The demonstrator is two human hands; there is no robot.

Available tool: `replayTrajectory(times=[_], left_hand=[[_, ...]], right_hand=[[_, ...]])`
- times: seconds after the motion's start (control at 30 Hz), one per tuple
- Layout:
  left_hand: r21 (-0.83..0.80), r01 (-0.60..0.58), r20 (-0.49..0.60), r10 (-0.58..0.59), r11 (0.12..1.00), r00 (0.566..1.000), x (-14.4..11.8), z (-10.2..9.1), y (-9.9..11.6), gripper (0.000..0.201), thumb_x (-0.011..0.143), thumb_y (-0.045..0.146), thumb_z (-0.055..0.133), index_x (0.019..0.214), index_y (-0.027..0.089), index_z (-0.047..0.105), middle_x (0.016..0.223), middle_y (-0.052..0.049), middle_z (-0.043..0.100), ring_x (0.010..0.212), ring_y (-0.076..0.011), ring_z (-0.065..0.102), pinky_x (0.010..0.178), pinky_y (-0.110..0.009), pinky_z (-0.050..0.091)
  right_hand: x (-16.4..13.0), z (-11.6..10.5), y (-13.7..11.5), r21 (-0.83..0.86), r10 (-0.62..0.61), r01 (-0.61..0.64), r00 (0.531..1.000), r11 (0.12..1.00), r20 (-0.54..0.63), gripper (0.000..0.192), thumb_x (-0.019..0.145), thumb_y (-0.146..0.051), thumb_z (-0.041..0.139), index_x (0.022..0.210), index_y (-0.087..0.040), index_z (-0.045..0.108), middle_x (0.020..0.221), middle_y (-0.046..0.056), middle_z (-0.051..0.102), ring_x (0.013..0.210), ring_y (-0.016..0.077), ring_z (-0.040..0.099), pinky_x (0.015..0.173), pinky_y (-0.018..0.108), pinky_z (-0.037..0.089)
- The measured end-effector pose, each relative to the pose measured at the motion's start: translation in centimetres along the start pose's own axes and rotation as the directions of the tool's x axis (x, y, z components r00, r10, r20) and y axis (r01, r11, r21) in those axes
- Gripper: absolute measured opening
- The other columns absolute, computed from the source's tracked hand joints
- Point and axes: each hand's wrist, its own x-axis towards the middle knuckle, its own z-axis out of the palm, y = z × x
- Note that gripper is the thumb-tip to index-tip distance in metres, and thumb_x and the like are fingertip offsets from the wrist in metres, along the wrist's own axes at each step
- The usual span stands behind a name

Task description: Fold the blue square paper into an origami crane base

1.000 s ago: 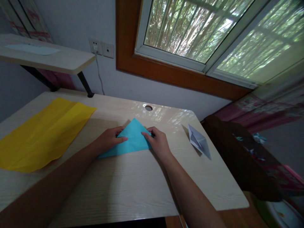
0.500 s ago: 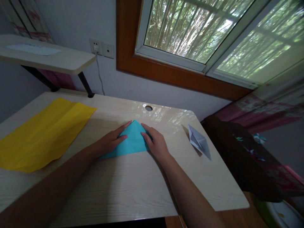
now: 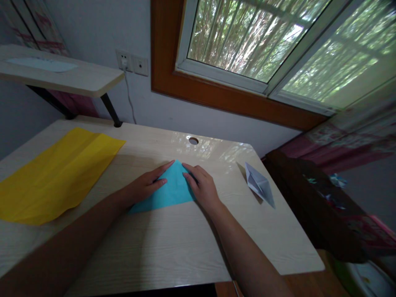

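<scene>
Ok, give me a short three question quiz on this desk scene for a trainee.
1. True or false: both hands lie flat on the blue folded paper.
2. Which lies on the left of the desk? A yellow sheet, B white folded paper, C blue folded paper.
3. Fill in: the left hand and right hand meet near the blue paper's far ____.

Key: 1 true. 2 A. 3 tip.

I see the blue paper folded into a flat triangle, lying on the pale wooden desk near its middle. Its point aims away from me toward the window wall, and its long straight edge runs nearest me. The sloping left and right sides are partly covered by fingers.
</scene>
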Motion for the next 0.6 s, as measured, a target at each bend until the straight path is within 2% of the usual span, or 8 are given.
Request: replayTrajectory(times=[0.17, 0.3, 0.47, 0.53, 0.6], left_hand=[[-0.038, 0.003, -0.002, -0.003, 0.999, 1.000, -0.06, -0.01, 0.46, 0.064, 0.097, 0.036, 0.054, 0.157, 0.028, 0.034, 0.158, -0.007, 0.043, 0.149, -0.0273, 0.034, 0.123, -0.049, 0.026], [-0.082, 0.035, 0.004, -0.035, 0.996, 0.999, -0.03, 0.02, 0.37, 0.070, 0.093, 0.037, 0.058, 0.157, 0.030, 0.030, 0.154, -0.006, 0.049, 0.142, -0.0274, 0.045, 0.115, -0.045, 0.040], [-0.095, 0.088, -0.041, -0.092, 0.992, 0.995, 0.11, 0.22, 0.23, 0.069, 0.090, 0.036, 0.059, 0.155, 0.033, 0.035, 0.149, -0.002, 0.055, 0.139, -0.0270, 0.049, 0.111, -0.043, 0.045], [-0.105, 0.089, -0.071, -0.097, 0.991, 0.993, 0.16, 0.43, 0.24, 0.068, 0.090, 0.034, 0.060, 0.154, 0.032, 0.037, 0.146, -0.003, 0.057, 0.139, -0.0269, 0.049, 0.111, -0.043, 0.045], [-0.143, 0.100, -0.122, -0.118, 0.985, 0.986, 0.19, 0.68, 0.30, 0.070, 0.089, 0.032, 0.060, 0.155, 0.031, 0.036, 0.137, -0.005, 0.063, 0.130, -0.0257, 0.057, 0.107, -0.041, 0.048]], right_hand=[[0.01, -0.01, -0.18, 0.003, 0.008, -0.008, 1.000, 1.000, -0.004, 0.035, 0.101, -0.033, 0.051, 0.133, -0.027, 0.062, 0.101, 0.007, 0.069, 0.093, 0.0201, 0.066, 0.088, 0.032, 0.053], [0.02, -0.04, -0.23, 0.007, -0.002, 0.002, 1.000, 1.000, -0.026, 0.033, 0.101, -0.033, 0.052, 0.131, -0.027, 0.064, 0.102, 0.007, 0.069, 0.094, 0.0200, 0.066, 0.087, 0.032, 0.053], [0.07, 0.01, -0.16, 0.020, 0.026, -0.025, 0.999, 0.999, -0.047, 0.030, 0.100, -0.033, 0.055, 0.127, -0.027, 0.066, 0.103, 0.007, 0.070, 0.094, 0.0201, 0.066, 0.086, 0.033, 0.053], [0.14, -0.02, -0.22, 0.023, 0.024, -0.022, 0.998, 0.999, -0.064, 0.029, 0.099, -0.033, 0.056, 0.126, -0.027, 0.067, 0.104, 0.007, 0.070, 0.094, 0.0206, 0.065, 0.087, 0.035, 0.053], [0.20, -0.15, -0.41, 0.001, 0.008, -0.007, 0.993, 1.000, -0.119, 0.027, 0.098, -0.032, 0.059, 0.122, -0.027, 0.068, 0.104, 0.008, 0.070, 0.097, 0.0221, 0.064, 0.089, 0.038, 0.052]])
